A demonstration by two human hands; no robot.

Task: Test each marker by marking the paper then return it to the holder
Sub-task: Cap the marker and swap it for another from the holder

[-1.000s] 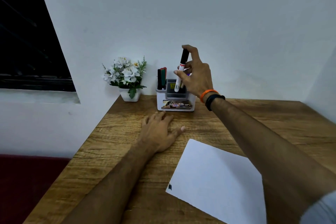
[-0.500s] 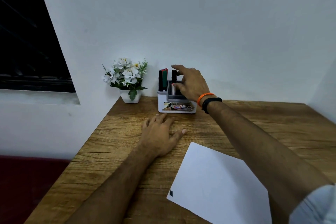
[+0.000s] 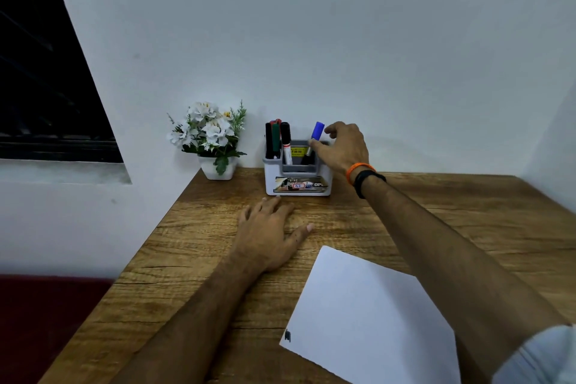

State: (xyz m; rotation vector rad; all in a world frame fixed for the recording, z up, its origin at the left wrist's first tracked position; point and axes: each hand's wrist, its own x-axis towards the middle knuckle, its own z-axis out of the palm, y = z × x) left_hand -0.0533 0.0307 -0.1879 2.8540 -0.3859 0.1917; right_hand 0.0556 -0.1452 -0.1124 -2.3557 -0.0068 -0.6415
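Observation:
A white and grey marker holder [image 3: 297, 187] stands at the back of the wooden table [image 3: 436, 221]. Black, green and red markers [image 3: 273, 137] fill its left slot. A black-capped white marker [image 3: 286, 146] leans in the middle compartment. Beside it tilts a blue-capped marker [image 3: 317, 131], which my right hand [image 3: 343, 146] pinches between thumb and fingers. My left hand [image 3: 268, 234] lies flat on the table in front of the holder. A white sheet of paper [image 3: 367, 315] lies near me, with a small black mark [image 3: 287, 335] at its left corner.
A small white pot of white flowers [image 3: 212, 140] sits left of the holder, against the wall. The table's left edge runs diagonally beside a dark red surface [image 3: 46, 321]. A dark window [image 3: 40, 87] is on the left.
My right hand lowered the black-capped marker into the holder, let it go and moved right onto the blue-capped marker. My left hand stayed flat on the table.

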